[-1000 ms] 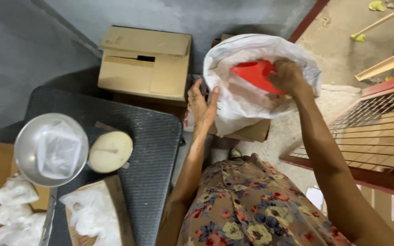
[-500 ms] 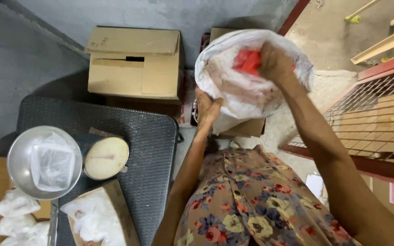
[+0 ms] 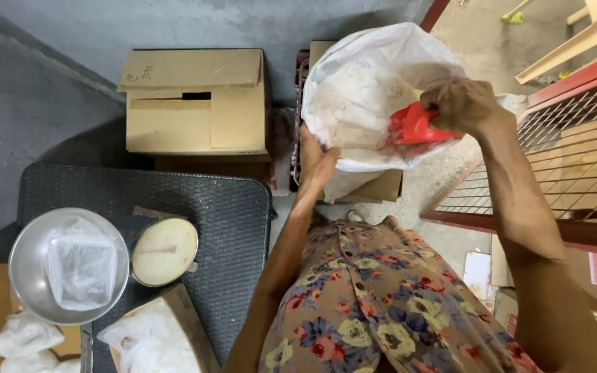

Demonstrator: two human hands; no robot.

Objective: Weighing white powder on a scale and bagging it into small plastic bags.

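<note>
Head view: the right hand (image 3: 466,105) is closed round the handle of a red scoop (image 3: 414,126), its fingers wrapped tight so the handle itself is hidden. The scoop sits inside the mouth of a large white sack (image 3: 374,90), at the right-hand side of the opening. Its long axis runs roughly level across the picture, handle end to the right under the hand, open bowl end pointing left into the sack. The sack's inner wall looks dusted with pale powder.

The left hand (image 3: 318,162) holds the near rim of the sack at its lower left; the fingers lie flat and close together against the plastic, and whether they pinch the edge cannot be told. The sack stands upright in front of the person's flowered dress (image 3: 381,297), beside a closed cardboard box (image 3: 195,100) against the grey wall.

To the left, well apart from the sack, a dark woven surface (image 3: 222,214) carries a dial scale (image 3: 165,251) with a metal bowl (image 3: 23,269) just beside it; a clear plastic bag (image 3: 81,266) lies in the bowl. An open carton of white bags (image 3: 153,338) sits at the near edge.
</note>
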